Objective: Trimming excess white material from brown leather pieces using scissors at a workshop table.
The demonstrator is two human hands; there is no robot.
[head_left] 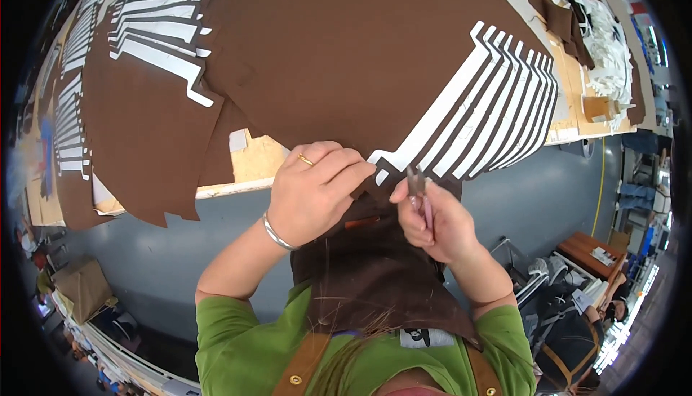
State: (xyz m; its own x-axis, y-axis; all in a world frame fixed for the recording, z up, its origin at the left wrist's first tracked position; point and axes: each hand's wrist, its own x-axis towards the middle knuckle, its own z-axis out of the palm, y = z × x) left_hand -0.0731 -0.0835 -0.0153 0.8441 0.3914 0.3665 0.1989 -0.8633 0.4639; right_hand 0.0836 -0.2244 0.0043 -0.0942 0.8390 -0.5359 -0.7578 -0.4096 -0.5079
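Observation:
A large brown fabric piece [346, 57] lies over the table, its near edge reaching my body. On its right side, white strips with stepped ends [447, 108] run in a slanting row. My left hand [317, 187] is closed on the fabric's near edge, beside the lower end of the nearest strip; what its fingertips pinch is partly hidden. Just right of it, my right hand [436, 223] grips small snips [416, 181] with metal jaws and pinkish handles. The jaws point up toward the strips' lower ends.
More brown fabric [144, 136] with white strips [162, 64] covers the table's left. Bare wood of the table [259, 159] shows between pieces. At the far right sit a tangle of white scraps [605, 50] and a small cardboard box [597, 109]. A brown cabinet [591, 255] stands behind on the right.

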